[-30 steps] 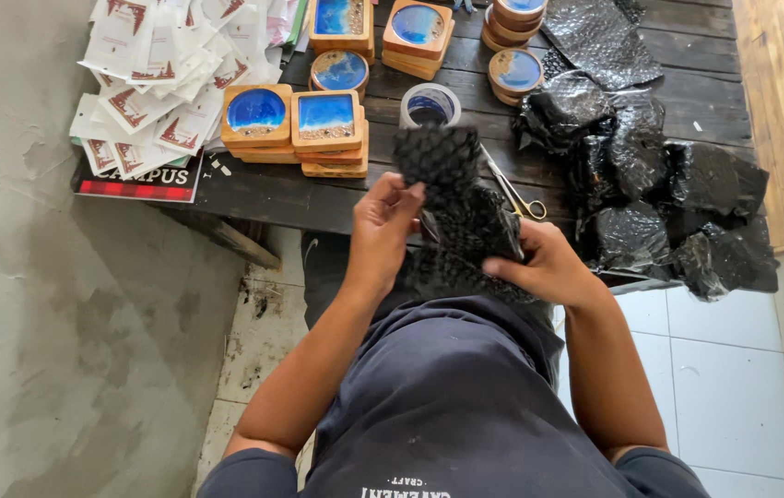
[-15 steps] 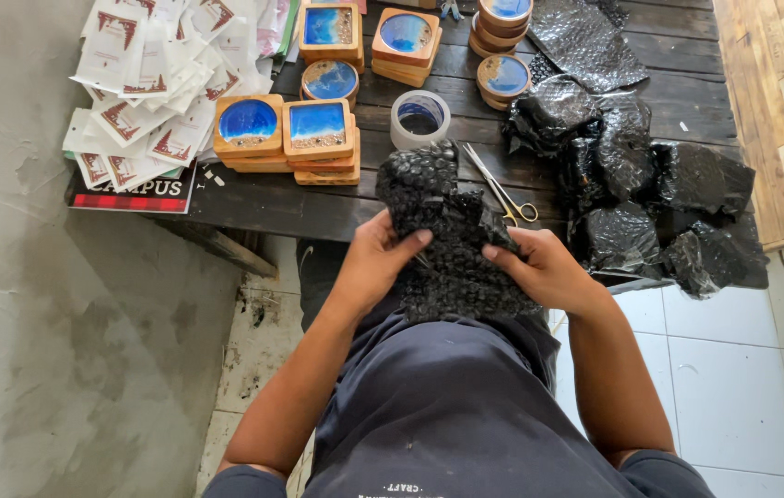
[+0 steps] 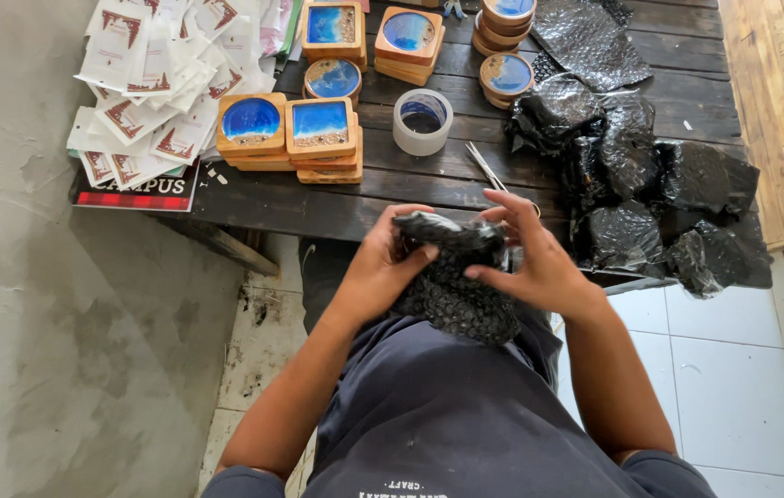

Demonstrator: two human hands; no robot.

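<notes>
since the earlier frame, the raised flap of the black bubble wrap bundle [image 3: 454,277] had been folded down flat, and both hands had drawn in nearer the body. left hand [image 3: 381,261] and right hand [image 3: 537,263] each clasped the bundle from their own side, fingers curled over its top edge; what lay inside the wrap could not be told. the bundle sat over the lap, against a dark blue shirt [image 3: 452,415], just short of the table's near edge.

floor: white tiles [image 3: 733,387] to the right, a grimy strip by the left knee, and rough grey cement [image 3: 32,350] to the left.

dark plank table [image 3: 318,207]: scissors [image 3: 487,168], partly hidden behind the right hand's fingers; one roll of clear tape [image 3: 422,121]; two short stacks of square wooden coasters with blue resin faces [image 3: 290,134], side by side. to the right, a heap of wrapped black parcels [image 3: 650,198], about six, the edges too merged for a sure count. a flat sheet of black bubble wrap [image 3: 590,41] lay beyond the heap.

farther back: one round coaster [image 3: 333,79], two more square stacks [image 3: 373,32], and two stacks of round coasters [image 3: 507,46]. at the far left, a loose pile of white printed packets [image 3: 157,83], too many to count, rested on a red-and-black notebook [image 3: 134,189]. a pale slatted wooden surface [image 3: 779,111] adjoined the table at right.
</notes>
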